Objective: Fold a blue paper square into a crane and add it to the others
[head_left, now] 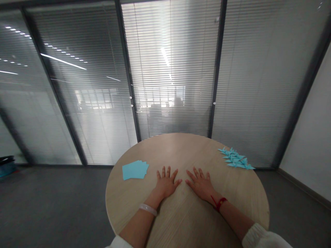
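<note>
My left hand (167,182) lies flat on the round wooden table (181,220), palm down with its fingers spread. My right hand (201,184) rests the same way a little to the right, and the two thumbs point at each other without touching. Neither hand holds anything. Left of my left hand is a loose stack of light blue paper sheets (134,170), slightly fanned out. Near the table's right edge sits a cluster of several folded blue paper cranes (236,158), beyond my right hand and apart from it.
Past the table stands a glass partition with blinds (176,69) and dark frames. A white wall (310,137) is at the right. Grey floor (64,206) surrounds the table, and a dark-and-blue object (7,166), partly cut off, lies at the far left.
</note>
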A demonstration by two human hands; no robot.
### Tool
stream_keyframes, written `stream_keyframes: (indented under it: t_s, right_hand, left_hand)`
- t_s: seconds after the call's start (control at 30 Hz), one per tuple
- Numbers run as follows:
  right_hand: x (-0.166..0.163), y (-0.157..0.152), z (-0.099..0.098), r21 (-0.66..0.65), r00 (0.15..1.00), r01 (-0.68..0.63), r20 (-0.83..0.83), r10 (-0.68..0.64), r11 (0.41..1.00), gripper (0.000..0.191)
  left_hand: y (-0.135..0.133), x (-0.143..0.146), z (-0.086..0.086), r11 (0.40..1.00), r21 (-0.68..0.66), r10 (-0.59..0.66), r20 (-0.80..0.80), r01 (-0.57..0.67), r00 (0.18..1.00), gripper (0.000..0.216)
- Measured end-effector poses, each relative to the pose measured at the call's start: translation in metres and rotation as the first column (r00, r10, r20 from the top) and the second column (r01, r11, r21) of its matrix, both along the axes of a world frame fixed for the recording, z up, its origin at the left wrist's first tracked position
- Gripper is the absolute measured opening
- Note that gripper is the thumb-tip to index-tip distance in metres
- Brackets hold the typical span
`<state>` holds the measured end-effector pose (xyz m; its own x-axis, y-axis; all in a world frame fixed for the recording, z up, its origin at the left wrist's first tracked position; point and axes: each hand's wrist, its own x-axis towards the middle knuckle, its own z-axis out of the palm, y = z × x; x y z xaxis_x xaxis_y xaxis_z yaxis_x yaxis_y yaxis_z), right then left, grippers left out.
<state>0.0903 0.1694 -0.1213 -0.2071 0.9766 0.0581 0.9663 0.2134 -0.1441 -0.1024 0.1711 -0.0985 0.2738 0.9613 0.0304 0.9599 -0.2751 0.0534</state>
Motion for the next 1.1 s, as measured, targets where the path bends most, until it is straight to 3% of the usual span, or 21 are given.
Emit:
stream_keyframes:
  t_s: [0.83,1.0,1.1]
  right_hand:
    - [0.0,-0.001,0.001,0.0,1.0,0.008,0.003,-0.008,1.0,0.063]
    - [-0.004,-0.003,0.004,0.138,0.999,0.021,0.021,-0.024,0.99,0.063]
    - [-0.004,-0.011,0.024,0.276,0.999,-0.029,-0.03,0.039,0.961,0.057]
  left_hand:
    - [0.002,-0.001,-0.003,1.0,0.019,-0.008,0.038,0.007,0.999,0.073]
    - [0.001,-0.002,-0.004,0.999,0.036,-0.015,0.067,0.013,0.998,0.072]
    - [-0.001,-0.002,-0.002,0.998,0.048,-0.031,0.077,0.028,0.997,0.071]
